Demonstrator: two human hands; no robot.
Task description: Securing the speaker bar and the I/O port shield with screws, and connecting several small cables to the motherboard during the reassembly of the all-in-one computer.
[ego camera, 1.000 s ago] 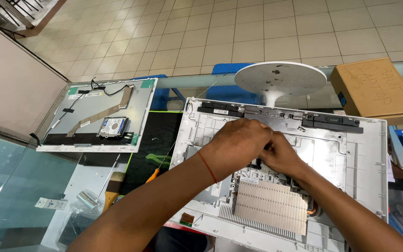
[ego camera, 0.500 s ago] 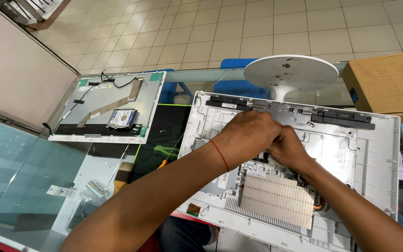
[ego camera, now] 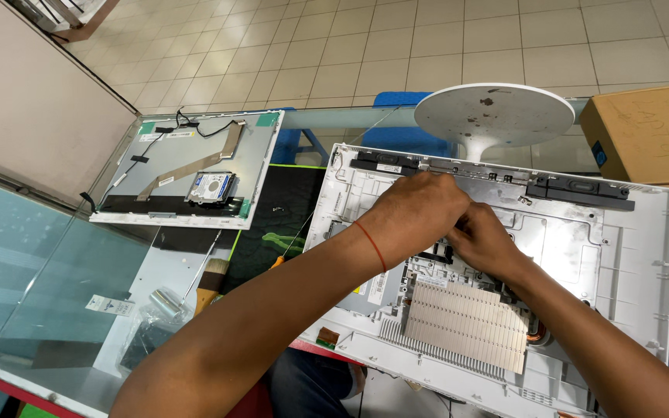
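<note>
- A beige wall [ego camera: 25, 116] and a tiled floor [ego camera: 396, 46] are seen far left of and beyond the fingers.
- A glass tabletop [ego camera: 48, 294] is laid under everything; a detached display panel [ego camera: 187, 174] with a small hard drive [ego camera: 210, 186] is placed well left of the fingers.
- A black mat [ego camera: 288, 213] and a brush handle [ego camera: 210, 285] are seen between panel and fingers.
- The left hand [ego camera: 416, 213] is curled over the opened white computer chassis [ego camera: 621, 255], directly beneath the fingers; the fingertips are hidden, so their state cannot be told.
- The right hand [ego camera: 485, 240] is pressed against the left; its fingers are bunched, grip unclear.
- A finned heatsink [ego camera: 466, 321] is seen just below the fingers, a round stand [ego camera: 493, 116] beyond, a cardboard box [ego camera: 644, 131] far right.
</note>
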